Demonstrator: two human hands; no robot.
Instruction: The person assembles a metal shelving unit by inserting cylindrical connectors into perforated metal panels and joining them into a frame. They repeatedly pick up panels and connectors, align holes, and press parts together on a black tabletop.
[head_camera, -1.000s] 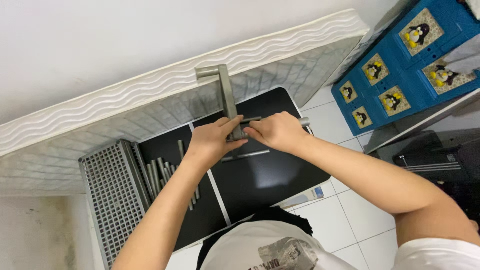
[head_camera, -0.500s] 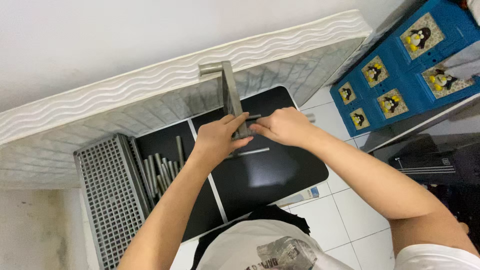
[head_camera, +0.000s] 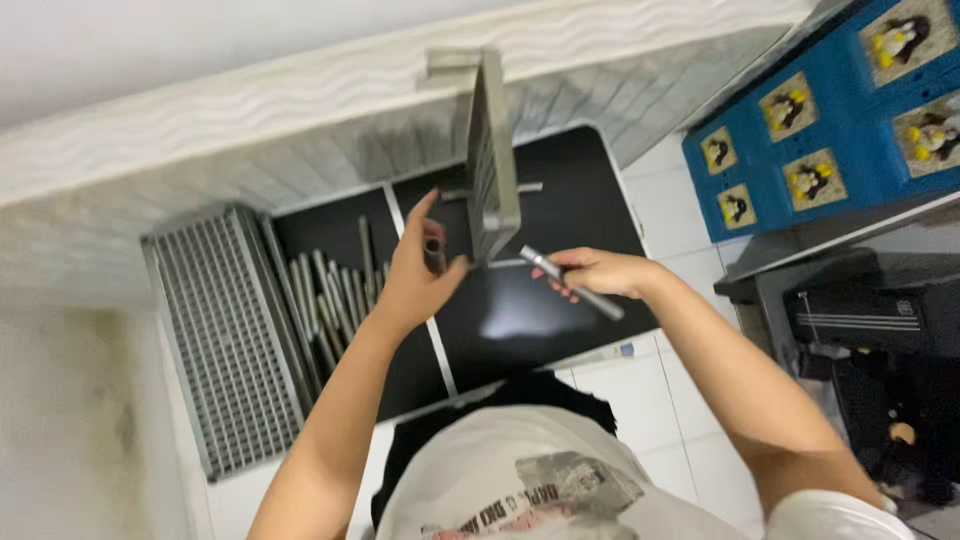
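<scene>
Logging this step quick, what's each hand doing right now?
Left hand: fingers partly open, thumb pinching a small dark tube.
Right hand: closed on a slim metal rod.

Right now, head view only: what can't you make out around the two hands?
- Left hand: a small dark piece sits at the fingers; motion blur hides its shape and whether it is gripped.
- Metal frame: how it is held upright is hidden behind the left hand.
- Right hand: holds a slim metal rod; its ends are blurred.
- Loose metal bars: smeared, count unclear.
- Grey grid panel: far edge blurred.
</scene>
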